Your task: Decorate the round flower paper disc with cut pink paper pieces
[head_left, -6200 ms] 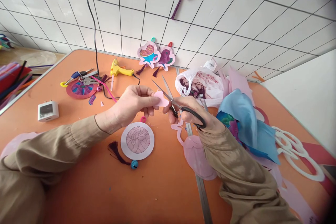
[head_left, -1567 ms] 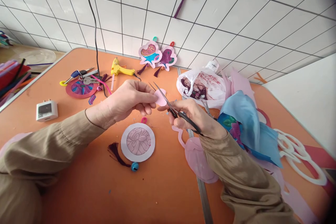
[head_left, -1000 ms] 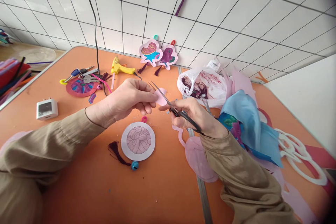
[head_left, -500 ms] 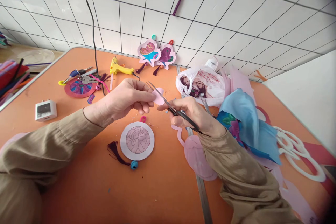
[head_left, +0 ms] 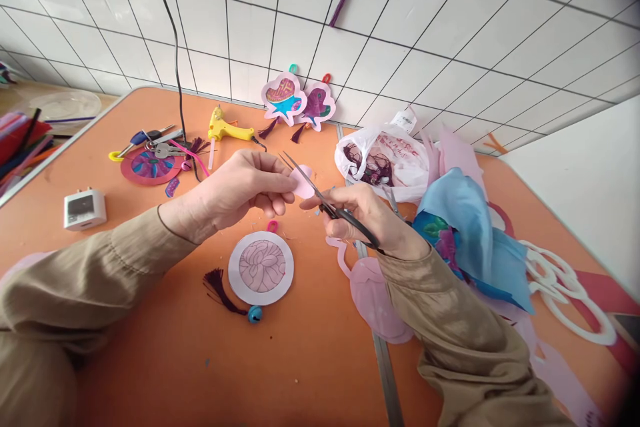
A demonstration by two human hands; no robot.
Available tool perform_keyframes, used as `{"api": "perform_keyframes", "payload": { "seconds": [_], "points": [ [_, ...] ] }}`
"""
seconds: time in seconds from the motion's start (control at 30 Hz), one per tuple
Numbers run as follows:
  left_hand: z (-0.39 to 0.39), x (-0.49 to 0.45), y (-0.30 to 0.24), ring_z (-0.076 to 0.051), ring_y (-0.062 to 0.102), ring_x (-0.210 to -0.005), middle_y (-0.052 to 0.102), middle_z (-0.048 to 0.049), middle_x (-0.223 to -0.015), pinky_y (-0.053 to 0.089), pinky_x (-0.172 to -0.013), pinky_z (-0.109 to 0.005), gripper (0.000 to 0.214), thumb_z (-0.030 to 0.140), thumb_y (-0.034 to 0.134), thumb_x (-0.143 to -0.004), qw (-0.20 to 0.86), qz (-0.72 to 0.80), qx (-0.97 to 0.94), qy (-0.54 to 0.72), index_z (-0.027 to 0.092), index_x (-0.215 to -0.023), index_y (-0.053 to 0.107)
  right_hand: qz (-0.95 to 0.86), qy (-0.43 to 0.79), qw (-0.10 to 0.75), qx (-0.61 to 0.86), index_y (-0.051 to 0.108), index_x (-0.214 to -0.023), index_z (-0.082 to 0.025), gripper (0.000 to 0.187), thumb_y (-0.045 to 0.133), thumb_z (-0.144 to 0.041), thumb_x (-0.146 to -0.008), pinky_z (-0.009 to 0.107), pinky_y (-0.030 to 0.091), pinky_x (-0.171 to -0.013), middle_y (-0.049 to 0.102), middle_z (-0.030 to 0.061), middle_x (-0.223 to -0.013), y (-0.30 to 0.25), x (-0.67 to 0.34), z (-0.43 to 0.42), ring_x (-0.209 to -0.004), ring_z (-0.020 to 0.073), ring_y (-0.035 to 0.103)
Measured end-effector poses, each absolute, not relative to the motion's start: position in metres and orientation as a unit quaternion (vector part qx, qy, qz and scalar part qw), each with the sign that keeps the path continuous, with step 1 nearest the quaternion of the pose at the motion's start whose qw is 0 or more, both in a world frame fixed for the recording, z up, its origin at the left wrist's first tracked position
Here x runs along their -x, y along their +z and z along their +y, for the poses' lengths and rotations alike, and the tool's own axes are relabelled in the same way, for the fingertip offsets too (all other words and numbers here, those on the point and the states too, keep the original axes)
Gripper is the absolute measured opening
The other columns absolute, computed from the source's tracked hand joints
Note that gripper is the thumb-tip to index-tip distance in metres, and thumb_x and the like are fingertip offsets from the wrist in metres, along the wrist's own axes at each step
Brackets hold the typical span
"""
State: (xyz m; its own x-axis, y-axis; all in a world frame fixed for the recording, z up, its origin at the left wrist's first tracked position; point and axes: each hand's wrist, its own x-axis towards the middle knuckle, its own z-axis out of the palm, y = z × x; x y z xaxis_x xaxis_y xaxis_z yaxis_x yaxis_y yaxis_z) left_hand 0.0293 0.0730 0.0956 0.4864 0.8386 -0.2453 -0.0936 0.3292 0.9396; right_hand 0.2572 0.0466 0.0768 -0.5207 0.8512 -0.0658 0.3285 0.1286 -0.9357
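from the head view, over the orange table [head_left: 225, 373], the left hand [head_left: 233, 187] pinches a small pink cutout [head_left: 303, 189] at its edge. the right hand [head_left: 375, 220] curls round black-handled scissors [head_left: 329, 207], slightly parted across the cutout. its edge looks rounded, so i'd guess much trimming is done; how much is left i can't tell. below, the round ornament [head_left: 261, 267] already has tassel [head_left: 219, 290] and bell [head_left: 255, 314].

Bright, diffuse light; pale sheen on tiled wall [head_left: 200, 20]; soft shadow beside left sleeve [head_left: 100, 287]; right corners dark.
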Motion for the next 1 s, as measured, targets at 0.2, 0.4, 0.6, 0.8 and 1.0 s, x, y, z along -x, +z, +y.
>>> {"api": "perform_keyframes", "payload": {
  "seconds": [0.2,0.4,0.6,0.8,1.0],
  "points": [
    [0.071,-0.031,0.095,-0.008,0.057,-0.041,0.067,-0.0046,-0.056,0.044,-0.038,-0.015,0.013,0.009,0.079,-0.071,0.716,0.381,-0.475,0.342,0.011,-0.062,0.07,-0.687,0.53,0.269,0.418,0.076,-0.103,-0.008,0.072,0.082,-0.069,-0.066,0.025,0.033,-0.049,0.05,-0.0046,-0.058,0.078,-0.255,0.046,-0.051,0.0086,0.043],
    [0.072,-0.031,0.091,-0.007,0.058,-0.042,0.069,-0.0048,-0.06,0.044,-0.038,-0.015,0.013,0.007,0.077,-0.072,0.738,0.364,-0.451,0.345,0.011,-0.063,0.069,-0.678,0.548,0.28,0.403,0.075,-0.101,-0.009,0.069,0.082,-0.067,-0.066,0.025,0.031,-0.046,0.049,-0.0052,-0.056,0.076,-0.256,0.046,-0.048,0.0085,0.044],
    [0.069,-0.031,0.089,-0.007,0.06,-0.045,0.07,-0.0046,-0.062,0.047,-0.042,-0.014,0.012,0.007,0.075,-0.076,0.749,0.352,-0.438,0.351,0.01,-0.066,0.069,-0.66,0.568,0.282,0.403,0.073,-0.105,-0.009,0.065,0.083,-0.063,-0.069,0.025,0.033,-0.047,0.051,-0.0051,-0.056,0.073,-0.257,0.046,-0.048,0.0083,0.043],
    [0.065,-0.034,0.087,-0.007,0.06,-0.045,0.07,-0.0044,-0.063,0.047,-0.043,-0.014,0.012,0.008,0.074,-0.079,0.759,0.344,-0.415,0.366,0.01,-0.068,0.069,-0.662,0.564,0.295,0.395,0.072,-0.103,-0.009,0.068,0.081,-0.067,-0.069,0.024,0.034,-0.044,0.053,-0.0045,-0.055,0.073,-0.257,0.045,-0.046,0.0084,0.045],
    [0.059,-0.036,0.084,-0.007,0.062,-0.047,0.073,-0.0044,-0.067,0.048,-0.045,-0.014,0.014,0.01,0.076,-0.079,0.773,0.338,-0.381,0.377,0.012,-0.069,0.066,-0.666,0.555,0.306,0.392,0.073,-0.102,-0.009,0.069,0.08,-0.069,-0.069,0.024,0.034,-0.042,0.053,-0.0044,-0.054,0.073,-0.258,0.045,-0.046,0.0088,0.046]
  ]
}}
